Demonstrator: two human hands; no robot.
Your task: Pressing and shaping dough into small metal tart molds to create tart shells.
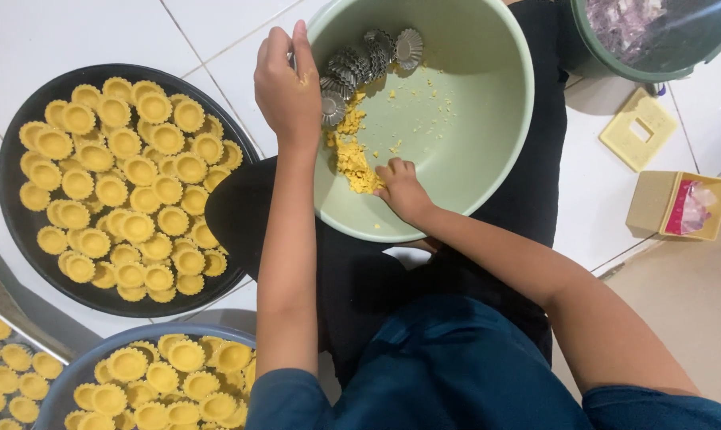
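A pale green bowl (488, 87) rests on my lap. Inside it lie several fluted metal tart moulds (360, 64) along the far left wall and crumbly yellow dough (351, 159) below them. My left hand (287, 80) grips the bowl's left rim, thumb inside near the moulds. My right hand (400, 187) reaches into the bowl, fingertips closed on the yellow dough at its lower left.
A black round tray (14, 231) full of yellow tart shells sits on the white tiled floor at left. A blue-rimmed tray (82, 362) of shells lies below it, with a metal tray at the far lower left. A dark green bucket (663, 40), a yellow lid and an open box stand at right.
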